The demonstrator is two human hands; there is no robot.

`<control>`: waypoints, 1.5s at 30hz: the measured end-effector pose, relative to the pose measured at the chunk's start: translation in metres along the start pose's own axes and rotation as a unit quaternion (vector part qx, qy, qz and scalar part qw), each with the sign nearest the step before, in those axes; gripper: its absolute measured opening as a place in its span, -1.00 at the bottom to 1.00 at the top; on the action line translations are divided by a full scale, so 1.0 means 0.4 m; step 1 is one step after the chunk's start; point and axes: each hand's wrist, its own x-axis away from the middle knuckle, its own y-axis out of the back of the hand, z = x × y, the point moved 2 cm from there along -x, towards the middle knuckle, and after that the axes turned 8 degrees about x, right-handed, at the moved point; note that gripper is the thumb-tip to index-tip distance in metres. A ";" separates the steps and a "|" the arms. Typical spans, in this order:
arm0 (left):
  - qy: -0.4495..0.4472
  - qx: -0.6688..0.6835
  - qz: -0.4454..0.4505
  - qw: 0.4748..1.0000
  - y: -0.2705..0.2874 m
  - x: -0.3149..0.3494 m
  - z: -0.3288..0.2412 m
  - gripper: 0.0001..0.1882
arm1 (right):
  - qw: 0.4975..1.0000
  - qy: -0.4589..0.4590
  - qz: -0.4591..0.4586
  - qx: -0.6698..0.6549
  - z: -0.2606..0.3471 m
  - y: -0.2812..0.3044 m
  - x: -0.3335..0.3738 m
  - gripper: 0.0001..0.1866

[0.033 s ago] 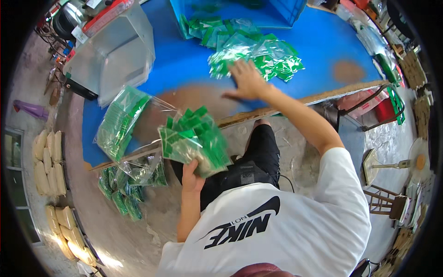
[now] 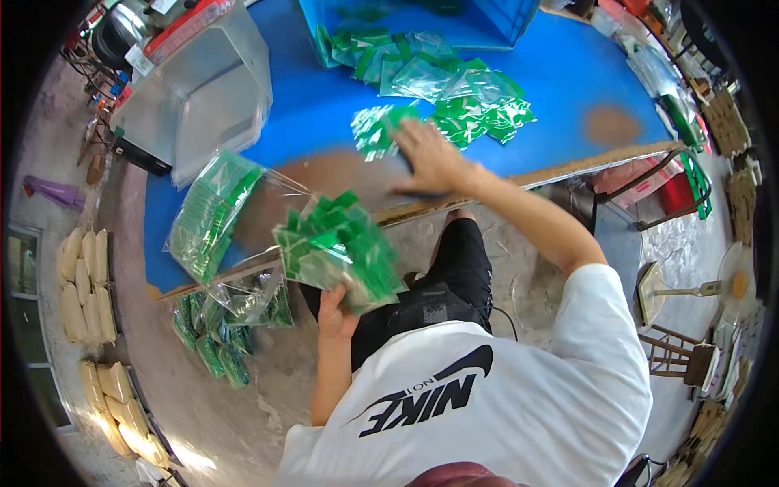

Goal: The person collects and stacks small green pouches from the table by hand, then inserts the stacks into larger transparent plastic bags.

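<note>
On the far left, on the floor, tan sacks (image 2: 83, 268) lie in rows, well apart from the work. On the left part of the blue desk (image 2: 568, 73) lies a big clear bag (image 2: 213, 213) already stuffed with a thick stack of small green packets; its open mouth points toward the middle of the desk. Below the desk's edge more filled clear bags (image 2: 235, 312) hang or lie in a heap near the floor. Judging from these, a good share of the packing looks done.

The left hand (image 2: 334, 312) is below the desk's edge, its fingers clamped from beneath on a fanned bundle of green packets (image 2: 337, 247), which is held up in the air just in front of the desk's rim, close beside the open clear bag. This bundle seems gathered but not yet inside any bag.

Further right, the right hand (image 2: 428, 158) is stretched out flat over the desk, fingers spread apart, pressing down on or sweeping a few loose packets (image 2: 375, 130) near its fingertips; the hand is blurred, so I cannot tell whether it truly grips any of them. Just beyond it a scattered pile of packets (image 2: 454, 93), some in clear sleeves, lies in front of a blue crate (image 2: 503, 20). That pile appears to be what is left to collect.

At the right rim stand red and green crates (image 2: 677, 191) under the desk and wooden stools (image 2: 677, 357).
</note>
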 end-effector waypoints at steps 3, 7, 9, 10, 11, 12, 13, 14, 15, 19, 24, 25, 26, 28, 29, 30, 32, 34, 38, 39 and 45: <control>0.071 0.074 0.133 0.986 0.032 0.007 -0.016 -0.35 | 0.986 0.133 -0.053 -0.090 0.109 0.061 0.091 -0.33; 0.077 0.186 0.184 0.962 -0.076 -0.006 -0.016 -0.39 | 0.900 -0.072 0.027 -0.430 0.190 0.103 0.104 -0.69; 0.056 0.169 0.110 0.978 -0.049 -0.029 0.001 -0.41 | 0.767 -0.129 0.124 -0.616 0.209 0.067 0.086 -0.71; 0.034 0.153 0.033 0.987 -0.044 -0.042 0.002 -0.42 | 0.768 -0.125 0.118 -0.616 0.190 0.061 0.057 -0.71; 0.034 0.145 0.000 0.989 -0.048 -0.050 0.003 -0.47 | 0.862 -0.136 0.090 -0.479 0.153 0.058 0.011 -0.66; 0.029 0.142 0.006 0.989 -0.056 -0.057 0.000 -0.47 | 0.931 -0.145 0.057 -0.329 0.110 0.052 -0.044 -0.60; 0.013 0.064 -0.017 0.998 -0.066 -0.059 0.001 -0.47 | 0.945 -0.175 -0.029 -0.274 0.031 0.034 -0.100 -0.51; -0.001 -0.014 -0.040 0.999 -0.077 -0.062 0.006 -0.47 | 0.948 -0.205 -0.114 -0.216 -0.065 0.007 -0.141 -0.41; -0.001 -0.038 -0.028 0.999 -0.119 -0.054 0.007 -0.47 | 0.966 -0.204 -0.141 -0.066 -0.163 -0.019 -0.153 -0.36; -0.016 -0.022 -0.032 0.999 -0.121 -0.023 -0.029 -0.47 | 0.992 -0.068 0.046 0.098 -0.150 -0.066 -0.109 -0.25; -0.007 0.001 -0.018 1.000 -0.112 -0.026 -0.021 -0.44 | 0.930 0.178 0.117 -0.300 0.105 0.108 0.007 -0.57; -0.012 0.007 -0.011 1.000 -0.109 -0.028 -0.022 -0.44 | 0.935 0.099 0.112 -0.321 0.106 0.115 -0.027 -0.56; -0.009 0.007 -0.018 1.000 -0.103 -0.029 -0.024 -0.44 | 0.935 0.020 0.107 -0.339 0.093 0.106 -0.062 -0.56; -0.005 -0.001 -0.001 1.000 -0.112 -0.046 -0.010 -0.44 | 0.973 -0.054 -0.119 -0.191 -0.053 0.014 -0.165 -0.50; 0.004 -0.001 0.001 1.000 -0.120 -0.052 0.003 -0.44 | 0.988 -0.078 -0.125 -0.038 -0.129 -0.030 -0.174 -0.48; 0.006 0.004 0.000 1.000 -0.123 -0.058 0.011 -0.44 | 0.981 -0.093 -0.128 0.113 -0.182 -0.056 -0.169 -0.46; -0.012 0.014 -0.019 1.000 -0.111 -0.049 -0.001 -0.44 | 0.996 -0.008 -0.077 0.051 -0.116 -0.056 -0.119 -0.45; -0.049 -0.017 -0.043 0.998 -0.134 -0.038 0.002 -0.46 | 0.970 0.094 0.056 -0.218 -0.004 0.017 -0.041 -0.47; -0.019 -0.013 -0.013 1.000 -0.147 -0.028 0.000 -0.47 | 0.890 -0.012 0.098 -0.444 0.122 0.112 0.059 -0.44; -0.016 -0.008 -0.005 1.000 -0.139 -0.029 -0.002 -0.46 | 0.888 -0.017 0.100 -0.448 0.143 0.113 0.045 -0.44; -0.046 -0.010 -0.038 0.998 -0.143 -0.020 0.004 -0.39 | 0.906 -0.073 0.097 -0.406 0.304 0.108 0.051 0.13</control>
